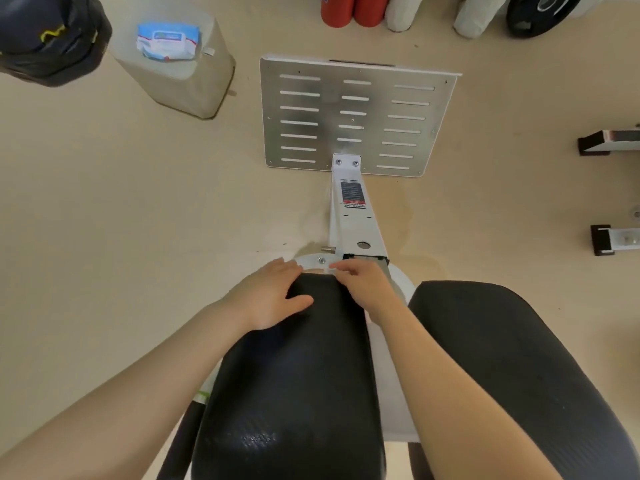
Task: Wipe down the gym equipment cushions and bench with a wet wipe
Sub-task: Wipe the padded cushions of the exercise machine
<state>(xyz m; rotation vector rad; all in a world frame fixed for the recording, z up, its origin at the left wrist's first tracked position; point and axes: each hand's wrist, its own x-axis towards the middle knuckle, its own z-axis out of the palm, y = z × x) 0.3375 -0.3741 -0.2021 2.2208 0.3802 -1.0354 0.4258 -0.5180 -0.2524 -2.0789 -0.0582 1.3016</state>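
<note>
**Both hands at the far end of the cushion, wipe barely in view**

Left hand (273, 292) lies flat on the far end of the black cushion (294, 375) at the lower centre of the frame, fingers fairly straight and spread, thumb resting on the top face; it presses rather than grips. My right hand (360, 282) sits just beside it at the same far edge, fingertips curled and pinching what looks like a thin pale wipe (330, 268). That scrap is small and blends with the white frame bracket (313, 259) just beyond the cushion, so I judge it a wipe rather than see it plainly.

A second black cushion (512, 358) fills the lower right of the frame, apart from the first. The wipes pack (168, 41) rests on a pale container (194, 81) in the upper left, well apart from my hands.

What could go wrong, as I read it:

- The pinched wipe is bunched into a narrow strip. Dragged that way it would cover only a thin stripe and leave most of the cushion dry.
- The right fingertips work close to the bracket's bolt and the metal post (353, 216). A hasty stroke could snag the wipe there and tear it.
- Leaning on the left palm could shift the cushion if its mount swivels; I cannot tell whether it does.
- The second cushion and its sides are easily skipped.
</note>
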